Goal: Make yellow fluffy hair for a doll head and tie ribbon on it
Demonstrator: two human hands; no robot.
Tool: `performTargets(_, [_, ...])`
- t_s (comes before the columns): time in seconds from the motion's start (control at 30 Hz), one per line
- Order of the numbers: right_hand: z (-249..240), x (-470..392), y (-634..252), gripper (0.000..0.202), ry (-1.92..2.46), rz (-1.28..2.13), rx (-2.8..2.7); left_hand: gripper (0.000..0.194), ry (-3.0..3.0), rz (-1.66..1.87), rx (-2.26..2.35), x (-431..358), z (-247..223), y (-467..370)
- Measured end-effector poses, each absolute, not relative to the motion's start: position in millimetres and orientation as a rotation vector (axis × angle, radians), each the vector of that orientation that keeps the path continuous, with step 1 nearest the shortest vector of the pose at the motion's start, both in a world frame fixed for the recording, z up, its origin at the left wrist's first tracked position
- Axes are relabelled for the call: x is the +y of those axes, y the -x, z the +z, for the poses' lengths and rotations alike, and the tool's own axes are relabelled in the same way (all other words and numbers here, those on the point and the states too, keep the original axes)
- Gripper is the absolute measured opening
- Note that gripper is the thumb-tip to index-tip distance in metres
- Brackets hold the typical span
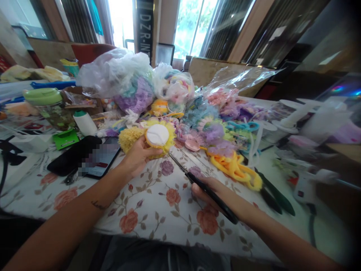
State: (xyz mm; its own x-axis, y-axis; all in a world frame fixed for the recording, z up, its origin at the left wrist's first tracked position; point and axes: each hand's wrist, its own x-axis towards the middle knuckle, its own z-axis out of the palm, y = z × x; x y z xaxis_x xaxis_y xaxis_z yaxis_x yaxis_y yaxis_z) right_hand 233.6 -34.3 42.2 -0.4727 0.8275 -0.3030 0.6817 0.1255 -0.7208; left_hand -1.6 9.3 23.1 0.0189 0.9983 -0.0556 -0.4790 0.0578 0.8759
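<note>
A floral tablecloth [152, 192] lies bare between the forearms down to its near edge, leaving open room there; bagged fluffy pieces [135, 90] crowd the far side, a phone [105, 156] bounds the left and yellow strips [237, 171] the right. The left hand [139, 156] pinches a yellow flower piece [158, 134] with a white centre, ahead and left of the right hand [216, 191], which grips a black-handled tool [199, 182], tip beside the petals
</note>
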Motion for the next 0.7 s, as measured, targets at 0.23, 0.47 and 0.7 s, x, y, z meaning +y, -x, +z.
performTargets(0.23, [38.1,-31.0,-235.2,0.05,1.486,1.278,-2.221,0.058,-0.792,1.352,0.867,9.2,22.7,1.5])
performTargets(0.47, [33.5,-27.0,-236.2,0.047,1.462,1.252,-2.253,0.059,-0.803,1.331,0.862,8.6,22.7,1.0])
performTargets(0.7, [34.9,-26.8,-234.8,0.05,1.476,1.221,-2.274,0.06,-0.808,1.337,0.853,8.6,21.9,0.6])
